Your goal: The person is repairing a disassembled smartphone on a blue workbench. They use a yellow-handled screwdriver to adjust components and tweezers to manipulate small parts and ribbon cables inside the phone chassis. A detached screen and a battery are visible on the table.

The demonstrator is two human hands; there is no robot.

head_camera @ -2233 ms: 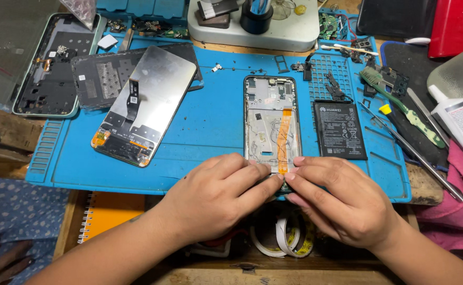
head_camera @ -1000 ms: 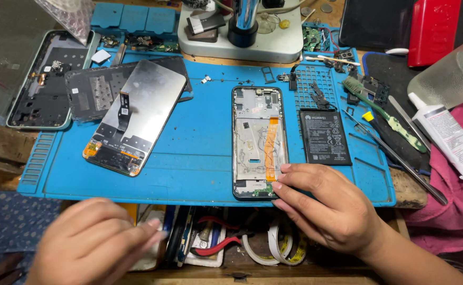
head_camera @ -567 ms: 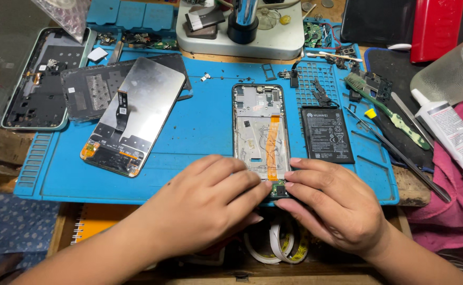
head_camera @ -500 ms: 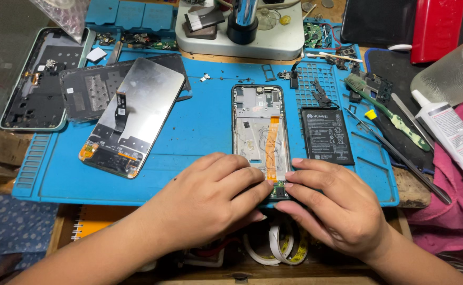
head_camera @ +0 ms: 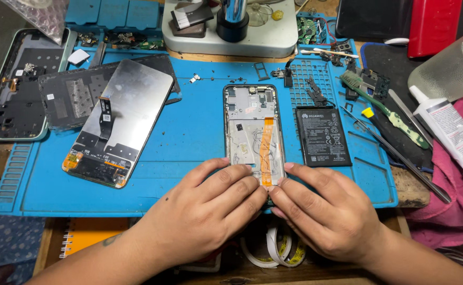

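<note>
An opened phone frame (head_camera: 252,132) with an orange flex ribbon (head_camera: 266,153) lies upright on the blue repair mat (head_camera: 189,142). My left hand (head_camera: 205,208) and my right hand (head_camera: 326,214) meet at its lower end, fingertips pressed together over the bottom edge and covering it. What lies under the fingers is hidden. A black battery (head_camera: 322,137) rests just right of the frame. A detached screen panel (head_camera: 119,121) lies face down to the left.
A second phone shell (head_camera: 15,87) sits at far left. A microscope base (head_camera: 231,31) stands at the back. Green toothbrush (head_camera: 384,108), metal tweezers (head_camera: 400,155), a glue tube (head_camera: 448,134) and a red box (head_camera: 435,26) crowd the right side. Tape rolls (head_camera: 273,250) lie below the mat.
My left hand, off the mat's front edge a second ago, came up to join the right at the phone's lower end. Both hands have stayed there since.
</note>
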